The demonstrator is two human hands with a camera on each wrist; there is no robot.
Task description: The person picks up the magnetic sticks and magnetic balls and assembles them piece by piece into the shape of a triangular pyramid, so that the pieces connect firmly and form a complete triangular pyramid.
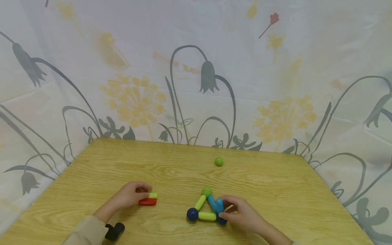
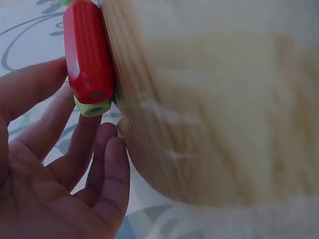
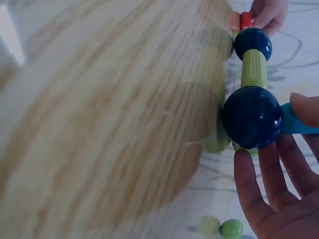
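On the table lies a triangle of magnetic rods and balls: a green ball [image 1: 206, 192], a left navy ball [image 1: 192, 214], a right navy ball [image 3: 252, 117], two yellow-green rods [image 1: 207, 216] and a blue rod [image 1: 212, 204]. My right hand [image 1: 243, 212] pinches a second blue rod [image 1: 219, 206], which stands up from the right navy ball. To the left, my left hand [image 1: 131, 195] holds a red rod [image 2: 88, 50] together with a yellow-green rod [image 2: 92, 108], thumb against the red one. The fingers partly hide both rods in the head view.
A loose green ball [image 1: 218, 161] sits toward the back of the wooden table [image 1: 171, 170]. By the left sleeve is a black object [image 1: 115, 232], part of the wrist gear. A patterned cloth [image 1: 190, 112] hangs behind the table's far edge.
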